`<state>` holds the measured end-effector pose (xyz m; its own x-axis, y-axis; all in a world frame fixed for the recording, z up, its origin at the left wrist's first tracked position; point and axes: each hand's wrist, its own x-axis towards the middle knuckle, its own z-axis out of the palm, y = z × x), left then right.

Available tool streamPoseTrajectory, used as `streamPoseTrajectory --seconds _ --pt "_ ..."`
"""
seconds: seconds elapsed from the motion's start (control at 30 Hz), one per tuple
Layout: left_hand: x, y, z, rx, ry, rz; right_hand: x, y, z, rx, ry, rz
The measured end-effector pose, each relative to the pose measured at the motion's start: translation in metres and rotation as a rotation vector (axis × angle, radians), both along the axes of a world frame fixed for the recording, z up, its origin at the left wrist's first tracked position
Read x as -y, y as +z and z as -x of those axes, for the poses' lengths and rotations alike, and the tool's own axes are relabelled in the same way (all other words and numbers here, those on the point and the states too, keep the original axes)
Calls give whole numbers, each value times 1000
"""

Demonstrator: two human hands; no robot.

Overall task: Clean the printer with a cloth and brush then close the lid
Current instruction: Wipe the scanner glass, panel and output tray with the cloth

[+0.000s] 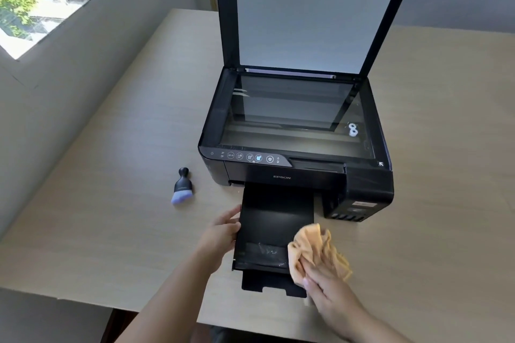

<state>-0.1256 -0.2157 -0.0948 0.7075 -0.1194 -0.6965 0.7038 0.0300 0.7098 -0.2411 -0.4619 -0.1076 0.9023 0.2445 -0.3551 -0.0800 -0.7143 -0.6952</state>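
**The pulled-out tray is the weak point while it is being wiped**

The biggest risk I see is the output tray. It sticks far out of the front of the printer, and its last section hangs past the near edge of the table. If the right hand pushes down too strongly with the cloth, the thin plastic could bend or jump out of its slot. The left hand lies half-open against the left edge of the tray, not closed around it, so I judge it only steadies the tray. The right hand presses on the bunched orange cloth with flat fingers, at the tray's right side.

A second risk is the lid. It stands fully open and almost upright, and a hard knock on the printer could make it fall on the scanner glass.

The printer is black and stands in the middle of the table. The glass shows reflections and pale streaks. Two small white rings show near its right side; I cannot tell if they lie on it or are reflections. A glossy, smeared patch shows on the tray near the cloth. The brush lies on the table, left of the printer, with nothing touching it.
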Motion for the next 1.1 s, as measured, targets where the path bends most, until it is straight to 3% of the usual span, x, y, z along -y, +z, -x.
streamPoseTrajectory --seconds 0.1,0.33,0.5,0.67,0.97,1.1 --pt "-1 -2 0 6 -1 0 -5 7 -14 -31 -35 15" --pt "-1 -2 1 35 -2 -25 -14 4 -110 -78 -374 -120" --pt "1 2 2 49 -5 -17 -7 4 -92 -63 -384 -182" --pt "0 3 1 44 -1 -26 3 9 -50 -181 -448 -283" --pt "2 11 -1 39 19 -29 -7 18 -95 -165 -570 -214" --pt "11 17 -5 189 -28 -247 6 21 -67 -174 -717 -279"
